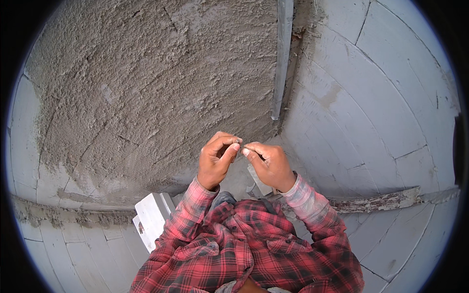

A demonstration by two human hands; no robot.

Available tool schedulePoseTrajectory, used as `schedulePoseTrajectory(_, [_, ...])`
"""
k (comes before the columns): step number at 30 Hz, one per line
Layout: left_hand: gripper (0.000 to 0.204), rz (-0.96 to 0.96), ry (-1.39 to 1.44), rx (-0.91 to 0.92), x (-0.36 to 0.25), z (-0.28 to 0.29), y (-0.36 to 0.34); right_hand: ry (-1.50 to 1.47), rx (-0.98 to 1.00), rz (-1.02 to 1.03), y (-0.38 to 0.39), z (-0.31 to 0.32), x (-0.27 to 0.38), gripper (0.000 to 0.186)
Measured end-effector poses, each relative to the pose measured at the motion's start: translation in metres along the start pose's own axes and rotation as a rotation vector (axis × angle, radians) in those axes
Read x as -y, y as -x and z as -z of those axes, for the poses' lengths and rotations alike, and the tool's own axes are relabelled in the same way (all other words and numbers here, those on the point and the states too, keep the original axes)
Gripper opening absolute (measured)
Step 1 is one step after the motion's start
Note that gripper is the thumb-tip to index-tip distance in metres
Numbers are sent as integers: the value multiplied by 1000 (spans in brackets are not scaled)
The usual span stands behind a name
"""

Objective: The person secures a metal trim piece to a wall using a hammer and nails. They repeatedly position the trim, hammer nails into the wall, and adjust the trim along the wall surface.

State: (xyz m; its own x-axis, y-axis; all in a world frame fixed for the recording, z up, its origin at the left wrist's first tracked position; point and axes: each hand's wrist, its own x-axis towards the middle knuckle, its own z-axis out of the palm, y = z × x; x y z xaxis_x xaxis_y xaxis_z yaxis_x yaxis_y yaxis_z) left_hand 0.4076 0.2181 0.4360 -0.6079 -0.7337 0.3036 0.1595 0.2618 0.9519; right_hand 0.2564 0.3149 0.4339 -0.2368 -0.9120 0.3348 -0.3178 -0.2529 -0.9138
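Observation:
My left hand point(215, 158) and my right hand point(271, 165) are raised in front of my chest, their fingertips almost meeting. Thumb and index finger are pinched together on each hand. Something tiny and dark shows at the fingertips, too small to name. Beyond the hands rises a wall coated with rough grey mortar point(161, 88). A long metal bar point(283, 58) runs down the corner at the mortar's right side, its lower end a little above my right hand.
A wall of smooth grey blocks point(361, 112) stands on the right. Along its foot lies a worn wooden plank point(376, 201). By my left forearm is a white box-like object point(152, 219); another pale piece point(259, 183) sits below my hands, partly hidden.

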Motion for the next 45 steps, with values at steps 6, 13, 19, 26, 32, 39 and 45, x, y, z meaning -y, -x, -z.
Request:
schedulePoseTrajectory(6, [22, 72, 183, 127, -10, 2, -3, -144, -127, -12, 9, -8, 8, 18])
schedulePoseTrajectory(13, [19, 169, 155, 95, -12, 11, 9, 303, -149, 298, 4, -2, 15, 13])
schedulePoseTrajectory(19, [15, 256, 413, -49, -7, 12, 25, 334, -68, 176, 4, -17, 19, 14])
schedulePoseTrajectory(26, [13, -218, -292, -221, -2, 9, 29, 132, -132, -22, 10, -40, 12, 17])
schedulePoseTrajectory(32, [12, -391, -593, -245, -4, 7, 33, 446, -173, -9, 12, -43, 25, 16])
schedulePoseTrajectory(39, [14, -474, -727, -165, 9, 9, 28, 550, -45, 42, 3, -37, 17, 16])
schedulePoseTrajectory(45, [9, -335, -477, -82, 3, 22, 25, 168, 18, 12, -4, -36, 9, 17])
